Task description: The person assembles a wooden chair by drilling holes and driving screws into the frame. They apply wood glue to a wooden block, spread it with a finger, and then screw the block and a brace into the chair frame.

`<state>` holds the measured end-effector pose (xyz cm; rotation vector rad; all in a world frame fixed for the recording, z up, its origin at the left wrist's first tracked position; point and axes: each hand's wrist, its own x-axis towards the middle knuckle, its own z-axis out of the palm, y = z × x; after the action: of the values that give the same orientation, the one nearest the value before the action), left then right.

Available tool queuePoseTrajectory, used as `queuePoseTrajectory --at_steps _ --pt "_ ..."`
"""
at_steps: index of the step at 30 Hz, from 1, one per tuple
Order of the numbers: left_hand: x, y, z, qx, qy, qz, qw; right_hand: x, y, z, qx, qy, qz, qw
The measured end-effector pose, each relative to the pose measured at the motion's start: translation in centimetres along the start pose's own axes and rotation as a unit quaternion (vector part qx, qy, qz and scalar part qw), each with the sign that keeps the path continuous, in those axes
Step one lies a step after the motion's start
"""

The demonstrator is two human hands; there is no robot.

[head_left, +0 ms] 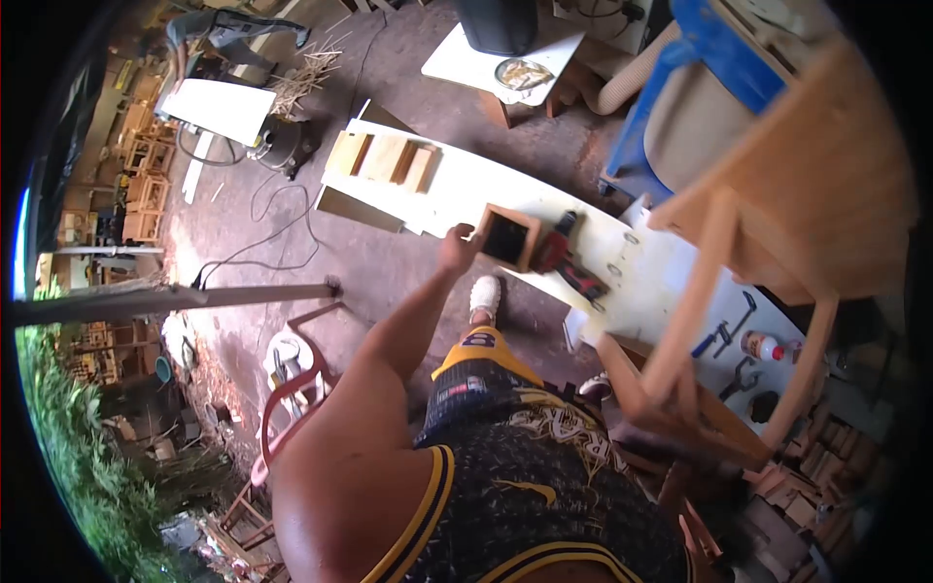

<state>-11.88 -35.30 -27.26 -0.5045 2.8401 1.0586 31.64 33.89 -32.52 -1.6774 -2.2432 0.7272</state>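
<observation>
My left hand (459,250) is stretched out over the long white bench top (457,194), its fingers closed on the near side of a small square wooden box (534,243) with a dark inside. Just right of the box lies a red and black cordless drill (559,248). On my right, a wooden chair (787,185) with a broad plywood panel and slim legs is raised close to the camera, partly blurred. My right hand (673,483) is in shadow low beside its frame; it seems to grip the chair, though its fingers are mostly hidden.
Wooden blocks (384,155) lie at the bench's far end. A clamp (729,325) and a bottle (762,345) are at its right. A pink chair (292,389) stands left, near a post (175,299). Cables (282,257) cross the floor. Another person (228,29) bends at the back left.
</observation>
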Motion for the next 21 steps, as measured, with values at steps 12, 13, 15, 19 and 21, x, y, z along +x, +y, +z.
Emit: queuePoseTrajectory --at_steps 12,13,15,19,21 --pt "23.0 -19.2 -3.8 0.200 0.061 0.111 0.972 -31.2 -33.7 7.3 -0.069 -0.520 -0.151 0.838" --pt "23.1 -17.0 -5.1 0.060 -0.007 0.041 0.997 -32.4 -35.2 8.7 -0.028 -0.524 -0.142 0.839" --pt "22.7 -17.7 -4.2 0.224 0.099 0.157 0.957 -34.6 -41.4 9.1 0.012 -0.517 -0.168 0.839" --pt "21.3 -14.3 -5.8 0.249 0.016 0.065 0.966 -35.4 -41.5 9.0 0.002 -0.531 -0.140 0.836" --pt "21.2 -13.5 -6.3 0.218 0.005 0.062 0.974 -35.4 -38.4 7.1 -0.025 -0.497 -0.128 0.858"
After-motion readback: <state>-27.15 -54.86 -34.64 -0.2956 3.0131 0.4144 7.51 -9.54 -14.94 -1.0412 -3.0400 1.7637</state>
